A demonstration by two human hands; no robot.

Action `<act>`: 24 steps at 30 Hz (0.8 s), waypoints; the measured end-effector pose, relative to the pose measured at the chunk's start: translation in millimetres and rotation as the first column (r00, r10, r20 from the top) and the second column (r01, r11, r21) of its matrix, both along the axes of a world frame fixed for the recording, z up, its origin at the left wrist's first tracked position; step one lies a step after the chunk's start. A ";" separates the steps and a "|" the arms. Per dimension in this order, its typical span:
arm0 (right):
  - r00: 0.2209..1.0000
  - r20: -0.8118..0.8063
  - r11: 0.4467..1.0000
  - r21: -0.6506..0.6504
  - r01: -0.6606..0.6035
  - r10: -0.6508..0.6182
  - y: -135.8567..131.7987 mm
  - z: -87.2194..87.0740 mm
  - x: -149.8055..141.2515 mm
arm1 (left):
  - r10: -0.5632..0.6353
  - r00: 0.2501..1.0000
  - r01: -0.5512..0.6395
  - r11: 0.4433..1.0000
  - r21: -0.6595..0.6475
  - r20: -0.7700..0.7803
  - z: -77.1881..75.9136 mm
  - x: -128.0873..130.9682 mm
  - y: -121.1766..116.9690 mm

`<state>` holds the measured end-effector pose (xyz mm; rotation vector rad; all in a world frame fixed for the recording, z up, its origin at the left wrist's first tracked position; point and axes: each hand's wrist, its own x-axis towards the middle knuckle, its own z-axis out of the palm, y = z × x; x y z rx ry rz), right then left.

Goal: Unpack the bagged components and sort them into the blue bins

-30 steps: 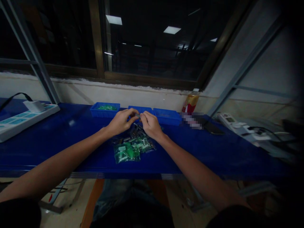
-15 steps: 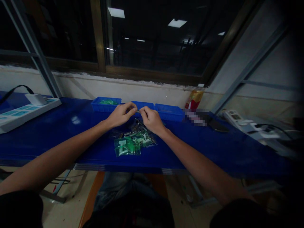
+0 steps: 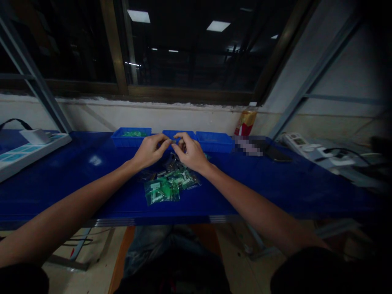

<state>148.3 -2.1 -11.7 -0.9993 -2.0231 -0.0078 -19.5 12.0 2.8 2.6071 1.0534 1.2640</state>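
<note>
My left hand [image 3: 151,151] and my right hand [image 3: 190,153] meet above the blue table, their fingertips pinched close together. Between them is something small and thin, too dim and tiny to name. Below and just in front of the hands lies a pile of small clear plastic bags [image 3: 162,190], several with green and whitish pieces inside. Darker bags [image 3: 173,162] lie at the back of the pile, partly covered by my right hand.
Behind the hands stand a blue bin [image 3: 130,141] with green pieces and two more blue bins [image 3: 214,143]. White power strips lie left [image 3: 36,149] and right [image 3: 309,151]. A dark phone [image 3: 278,155] and a red-and-gold packet [image 3: 246,123] are at the back right.
The view has shifted slightly. My right hand has turned so its thumb and fingers show more openly, and the fingertips of both hands have come closer together.
</note>
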 end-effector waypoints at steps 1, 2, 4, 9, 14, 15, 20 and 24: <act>1.000 0.011 1.000 0.016 0.014 -0.014 0.7 0.3 0.3 | -0.006 1.000 0.005 1.000 -0.027 -0.004 -1.1 0.0 1.6; 0.999 0.025 0.999 0.033 0.029 -0.030 2.2 0.8 1.4 | -0.022 1.000 0.021 0.998 -0.066 -0.014 -3.0 -0.3 4.1; 0.996 0.057 0.995 0.064 0.072 -0.075 8.2 1.6 6.2 | -0.081 0.995 0.070 0.986 -0.154 -0.064 -9.1 -2.1 11.5; 0.928 0.069 0.929 0.084 0.360 -0.366 35.9 -1.2 35.3 | -0.168 0.895 0.126 0.984 -0.127 -0.412 -29.0 -11.1 33.3; 0.828 0.147 0.841 0.088 0.534 -0.541 52.4 -8.2 55.0 | -0.105 0.835 0.080 0.994 -0.070 -0.540 -34.1 -16.2 43.5; 0.816 0.165 0.833 0.095 0.545 -0.553 52.9 -9.2 55.1 | -0.090 0.835 0.069 0.996 -0.058 -0.543 -33.8 -16.8 44.4; 0.816 0.182 0.836 0.095 0.540 -0.548 48.4 -8.2 47.9 | -0.037 0.839 0.019 0.999 -0.039 -0.542 -35.9 -18.3 47.4; 0.886 0.135 0.896 0.069 0.438 -0.444 39.5 -3.9 38.5 | -0.009 0.859 -0.020 0.998 -0.052 -0.512 -35.8 -15.6 44.5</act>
